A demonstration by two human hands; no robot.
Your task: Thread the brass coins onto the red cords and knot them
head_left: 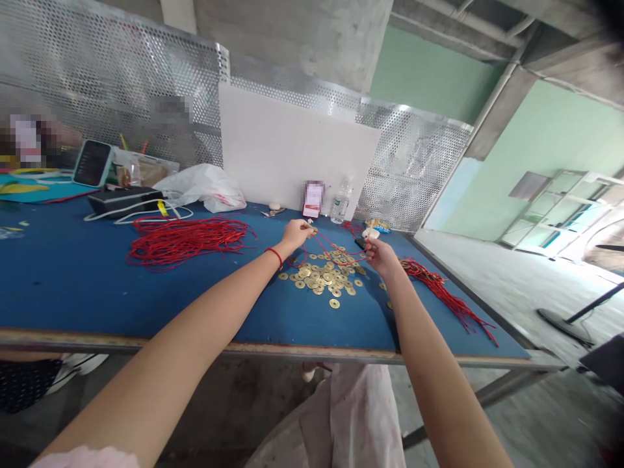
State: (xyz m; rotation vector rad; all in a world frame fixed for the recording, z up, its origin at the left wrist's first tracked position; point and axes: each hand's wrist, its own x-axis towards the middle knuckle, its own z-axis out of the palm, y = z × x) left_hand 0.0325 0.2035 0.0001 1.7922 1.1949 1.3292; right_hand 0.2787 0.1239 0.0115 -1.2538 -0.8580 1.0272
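My left fingers (306,227) pinch a coin (314,230) and red cord (320,244), right fingers (371,249) the cord; loose coins (327,277) lie below, bare cords (190,240) left, a seemingly strung bundle (425,274) right.

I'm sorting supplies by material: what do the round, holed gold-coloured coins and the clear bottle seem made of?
Round, holed gold-coloured coins: probably brass-toned metal, dull to softly shiny, judging by their yellowish glints.

Clear bottle: likely thin, glossy plastic; it is see-through with bright highlights, though glass isn't ruled out.

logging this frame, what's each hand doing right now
Left hand: closed, pinching a coin and red cord.
Right hand: closed, holding red cord.
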